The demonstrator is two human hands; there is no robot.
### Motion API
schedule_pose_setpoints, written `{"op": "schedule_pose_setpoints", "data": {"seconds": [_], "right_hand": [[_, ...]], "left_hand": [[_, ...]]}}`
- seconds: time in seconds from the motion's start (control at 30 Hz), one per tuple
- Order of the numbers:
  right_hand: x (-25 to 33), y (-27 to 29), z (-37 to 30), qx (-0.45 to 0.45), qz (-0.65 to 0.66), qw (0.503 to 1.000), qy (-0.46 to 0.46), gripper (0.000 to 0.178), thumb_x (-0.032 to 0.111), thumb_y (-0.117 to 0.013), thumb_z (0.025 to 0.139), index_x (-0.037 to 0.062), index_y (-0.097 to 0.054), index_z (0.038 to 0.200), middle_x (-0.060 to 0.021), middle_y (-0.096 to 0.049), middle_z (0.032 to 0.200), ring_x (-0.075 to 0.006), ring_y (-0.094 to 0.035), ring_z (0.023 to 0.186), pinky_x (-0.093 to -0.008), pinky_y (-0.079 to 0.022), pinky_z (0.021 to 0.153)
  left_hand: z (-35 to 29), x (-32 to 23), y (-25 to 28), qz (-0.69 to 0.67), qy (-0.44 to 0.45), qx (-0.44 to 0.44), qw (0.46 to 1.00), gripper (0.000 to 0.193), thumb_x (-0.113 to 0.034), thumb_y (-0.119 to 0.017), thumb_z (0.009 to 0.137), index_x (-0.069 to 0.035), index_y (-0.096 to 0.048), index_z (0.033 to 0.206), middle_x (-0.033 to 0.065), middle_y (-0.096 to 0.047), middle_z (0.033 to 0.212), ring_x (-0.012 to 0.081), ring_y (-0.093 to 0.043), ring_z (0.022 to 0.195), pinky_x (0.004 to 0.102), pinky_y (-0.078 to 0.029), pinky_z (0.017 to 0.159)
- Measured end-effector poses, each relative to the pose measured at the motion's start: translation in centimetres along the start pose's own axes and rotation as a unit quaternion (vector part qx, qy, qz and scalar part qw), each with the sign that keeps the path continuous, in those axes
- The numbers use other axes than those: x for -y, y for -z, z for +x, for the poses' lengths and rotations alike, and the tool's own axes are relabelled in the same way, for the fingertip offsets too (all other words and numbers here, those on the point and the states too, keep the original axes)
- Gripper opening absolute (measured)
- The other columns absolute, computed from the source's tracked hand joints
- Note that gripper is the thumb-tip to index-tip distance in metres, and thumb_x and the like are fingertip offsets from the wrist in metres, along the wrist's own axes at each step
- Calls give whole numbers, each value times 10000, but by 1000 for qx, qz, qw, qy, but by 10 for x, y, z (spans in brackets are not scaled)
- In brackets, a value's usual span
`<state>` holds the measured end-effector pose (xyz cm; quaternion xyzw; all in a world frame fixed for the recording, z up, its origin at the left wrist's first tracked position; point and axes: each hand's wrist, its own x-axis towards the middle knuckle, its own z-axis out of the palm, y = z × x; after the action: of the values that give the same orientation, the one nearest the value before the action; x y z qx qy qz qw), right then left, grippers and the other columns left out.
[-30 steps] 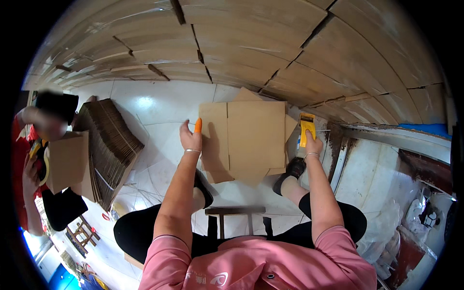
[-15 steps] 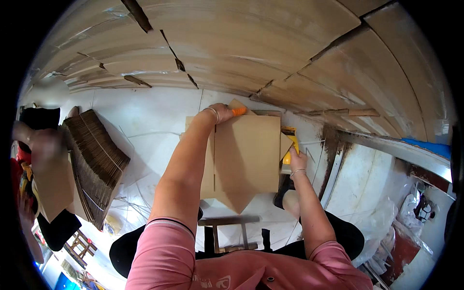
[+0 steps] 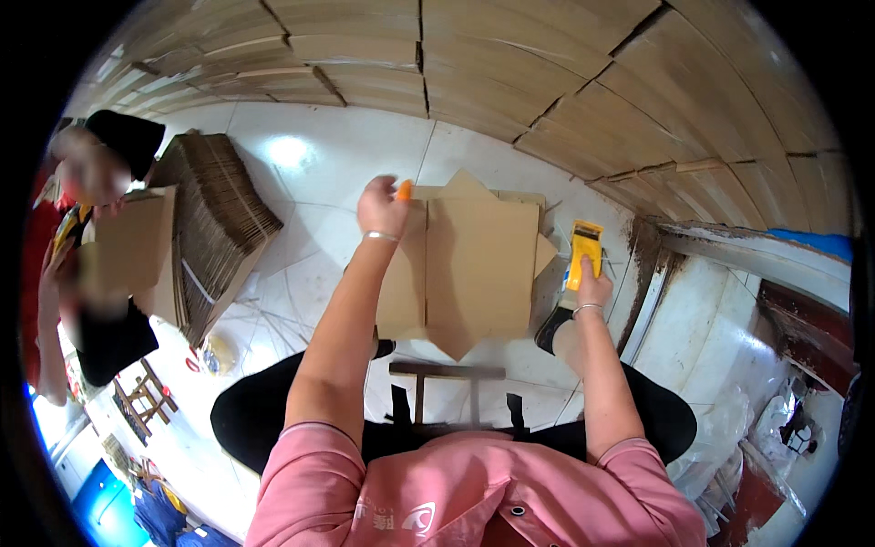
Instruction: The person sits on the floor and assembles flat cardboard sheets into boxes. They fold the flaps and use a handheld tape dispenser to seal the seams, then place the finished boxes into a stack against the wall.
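Observation:
Flat on the floor in front of me lies a piece of folded brown cardboard (image 3: 478, 264), with pointed corners sticking out at its far, near and right sides. My left hand (image 3: 383, 211) is over its far left corner, fingers apart and slightly blurred, with an orange cover on one finger. It appears to hold nothing. To the right of the cardboard, apart from it, my right hand (image 3: 594, 287) grips a yellow hand tool (image 3: 586, 242) with a dark opening near its far end. The tool's exact kind cannot be made out.
Stacked cardboard (image 3: 510, 64) forms a wall along the far side. At left, a co-worker (image 3: 55, 301) holds a cardboard piece (image 3: 137, 242) beside a bundle of flat cartons (image 3: 214, 228). A wooden stool (image 3: 141, 401) stands lower left; plastic bags (image 3: 729, 438) lie at right.
My left hand has come off the cardboard's far edge and shifted left. My right hand has drawn the yellow tool away from the cardboard's right side. The view has shifted too.

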<state>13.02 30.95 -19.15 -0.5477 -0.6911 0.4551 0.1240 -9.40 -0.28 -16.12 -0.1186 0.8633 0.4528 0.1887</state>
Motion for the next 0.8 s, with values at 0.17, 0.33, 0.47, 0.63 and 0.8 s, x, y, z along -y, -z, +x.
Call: {"op": "schedule_pose_setpoints", "data": {"seconds": [0.17,0.33,0.47,0.63,0.8], "right_hand": [[37,25,-52,51,74,996,27,392,323,-671,834,-54,-669,945,-76,-664,797,-139,-607,681,-283,-477,629],[60,33,-119,107,107,986,76,390,327,-688,819,-60,-658,849,-81,-660,775,-134,-596,649,-289,-473,615],[58,30,-133,162,40,977,129,390,315,-697,814,-71,-651,849,-77,-662,766,-125,-592,649,-275,-470,610],[65,35,-164,194,78,969,132,387,312,-704,804,-68,-654,852,-79,-667,749,-130,-599,640,-279,-475,605],[54,39,-175,228,-60,962,138,394,327,-702,798,-61,-658,846,-93,-666,735,-140,-607,632,-300,-480,591]], "left_hand": [[-51,142,17,155,65,-186,968,651,-386,-775,695,23,-569,1159,234,-633,1049,352,-613,979,418,-479,844],[-110,119,39,135,177,75,972,580,-426,-776,684,-7,-628,1056,209,-639,1053,351,-614,993,404,-487,839],[-124,106,31,209,45,14,977,544,-394,-776,691,-32,-612,1063,186,-602,1124,348,-587,1042,407,-491,864],[-127,82,23,144,81,-15,986,544,-336,-782,695,-7,-580,1079,195,-600,1126,355,-586,1045,410,-492,870],[-113,89,20,95,115,-22,989,462,-313,-779,703,13,-628,994,211,-640,1047,342,-618,983,395,-499,836]]}}
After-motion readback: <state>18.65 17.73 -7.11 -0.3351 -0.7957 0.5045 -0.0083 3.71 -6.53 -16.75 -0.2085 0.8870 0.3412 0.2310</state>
